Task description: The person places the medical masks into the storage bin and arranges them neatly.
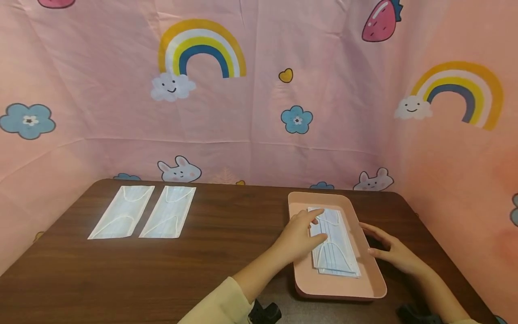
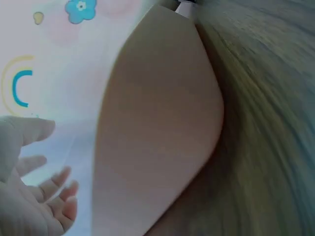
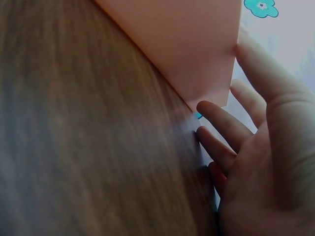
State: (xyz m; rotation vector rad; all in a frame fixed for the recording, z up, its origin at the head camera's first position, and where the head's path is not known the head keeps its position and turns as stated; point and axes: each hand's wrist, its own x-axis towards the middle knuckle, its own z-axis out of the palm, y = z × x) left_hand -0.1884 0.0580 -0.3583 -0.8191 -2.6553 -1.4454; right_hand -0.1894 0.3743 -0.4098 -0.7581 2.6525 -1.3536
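Observation:
A pink tray (image 1: 340, 288) stands toward the right side of the table, with a small overlapping pile of pale blue face masks (image 1: 337, 256) in it. Above the masks is my left hand (image 1: 301, 234), thumb and fingers spread apart; whether it touches the top mask I cannot tell. In the left wrist view the left hand (image 2: 29, 187) grips nothing. My right hand (image 1: 396, 252) is at the tray's right side, its fingers extended. In the right wrist view the thumb of the right hand (image 3: 266, 147) seems to touch the tray's rim (image 3: 236, 44).
Two more face masks, one on the far left (image 1: 121, 213) and one beside it (image 1: 167, 213), lie flat on the brown wooden table (image 1: 226, 225). A pink patterned cloth (image 1: 259, 103) hangs behind the table and along its sides.

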